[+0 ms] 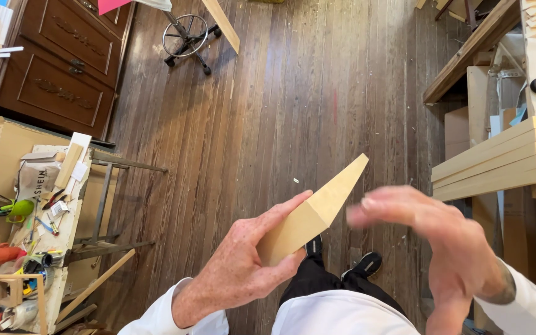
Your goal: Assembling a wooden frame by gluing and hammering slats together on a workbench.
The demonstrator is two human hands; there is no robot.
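Left hand (243, 263) grips tapered wood block (314, 211) by its lower end, above the floor (268, 111). Right hand (448, 248) open, blurred, just beside the tip. Risk: one-ended grip; a knock could tip it loose.

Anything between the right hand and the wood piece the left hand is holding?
Nothing visible. The left hand grips the lower end of the tapered wood piece. The right hand, blurred, sits just right of its upper end with only open air and the floor far below in the gap.
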